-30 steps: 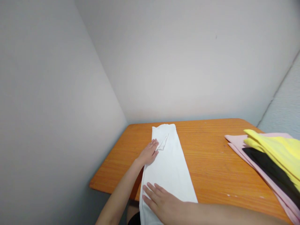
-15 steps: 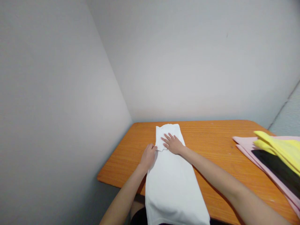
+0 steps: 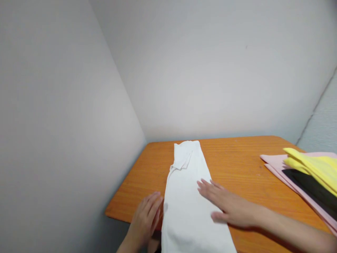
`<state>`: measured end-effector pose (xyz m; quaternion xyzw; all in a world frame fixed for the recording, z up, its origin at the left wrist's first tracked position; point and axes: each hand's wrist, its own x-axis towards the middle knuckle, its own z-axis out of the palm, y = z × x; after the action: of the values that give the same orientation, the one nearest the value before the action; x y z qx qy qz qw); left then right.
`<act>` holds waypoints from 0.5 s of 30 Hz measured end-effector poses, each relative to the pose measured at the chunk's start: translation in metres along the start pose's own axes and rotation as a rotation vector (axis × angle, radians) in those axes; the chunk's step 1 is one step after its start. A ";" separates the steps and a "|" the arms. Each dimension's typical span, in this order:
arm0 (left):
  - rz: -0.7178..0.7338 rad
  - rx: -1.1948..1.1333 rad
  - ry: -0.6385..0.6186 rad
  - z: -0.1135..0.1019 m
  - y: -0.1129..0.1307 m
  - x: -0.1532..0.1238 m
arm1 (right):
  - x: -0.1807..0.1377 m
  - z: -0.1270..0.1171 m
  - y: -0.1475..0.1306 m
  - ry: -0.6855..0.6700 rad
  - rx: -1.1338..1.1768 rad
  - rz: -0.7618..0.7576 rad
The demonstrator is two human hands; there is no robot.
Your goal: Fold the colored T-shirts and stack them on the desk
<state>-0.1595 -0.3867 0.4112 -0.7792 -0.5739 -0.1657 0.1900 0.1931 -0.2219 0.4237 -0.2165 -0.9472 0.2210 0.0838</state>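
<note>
A white garment, seemingly a T-shirt [image 3: 188,207], lies folded into a long strip on the table, with a sleeve [image 3: 181,158] folded over near its far end. The strip's near end runs out of view at the bottom. Over its right edge is my right hand [image 3: 223,202], flat with fingers stretched and holding nothing; whether it touches the cloth I cannot tell. Just left of the strip, near the table's front edge, my left hand [image 3: 146,216] has its fingers extended and nothing in them.
Folded clothes lie at the table's right side: a yellow one [image 3: 313,167] over a black one [image 3: 305,182] and a pink one [image 3: 275,161]. The wooden table [image 3: 237,154] meets a grey wall [image 3: 189,88] behind and another at the left [image 3: 52,123].
Both hands have come back toward me. The left let go of the shirt's edge by the sleeve; the right moved off the sleeve to the strip's right side. The view shifted slightly.
</note>
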 end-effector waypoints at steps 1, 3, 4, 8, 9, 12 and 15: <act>0.100 0.041 0.003 -0.006 0.002 -0.021 | -0.021 0.004 -0.002 -0.043 -0.015 -0.069; 0.260 0.110 -0.037 -0.011 0.007 -0.048 | -0.054 0.015 -0.005 -0.079 -0.079 -0.155; 0.312 0.133 -0.076 -0.010 0.011 -0.054 | -0.065 0.022 -0.007 -0.070 -0.128 -0.178; 0.281 0.144 -0.066 0.004 0.028 -0.047 | -0.070 0.057 -0.012 0.063 -0.321 -0.156; 0.246 0.120 -0.022 0.008 0.032 -0.042 | -0.067 0.064 -0.012 0.092 -0.343 -0.145; 0.200 0.033 0.025 0.014 0.043 -0.032 | -0.065 0.076 -0.012 0.159 -0.335 -0.146; 0.194 -0.151 0.012 0.014 0.048 -0.033 | -0.072 0.075 -0.013 0.242 -0.202 -0.236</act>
<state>-0.1227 -0.4209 0.3783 -0.8421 -0.4806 -0.1940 0.1492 0.2338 -0.2933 0.3581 -0.1364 -0.9664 0.0860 0.2002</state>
